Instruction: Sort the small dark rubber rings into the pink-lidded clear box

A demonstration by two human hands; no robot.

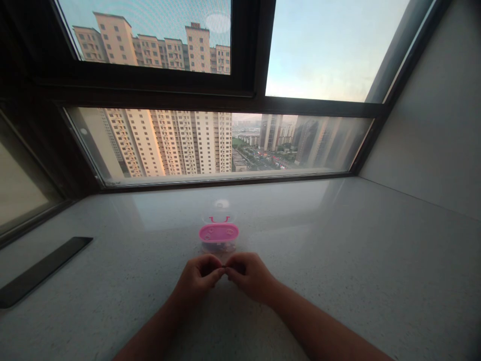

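My left hand and my right hand meet at the fingertips above the pale speckled sill. Both are closed in a pinch around something small and dark, mostly hidden by the fingers, so I cannot tell its kind. Just beyond them stands a small see-through container with a pink rim. Small mixed pieces show dimly through its lower part. Behind the rim, a clear lid with a pink handle appears tipped back.
A long dark flat strip lies on the sill at the left. Dark window frames bound the far side, with tall buildings outside. A plain wall rises at the right.
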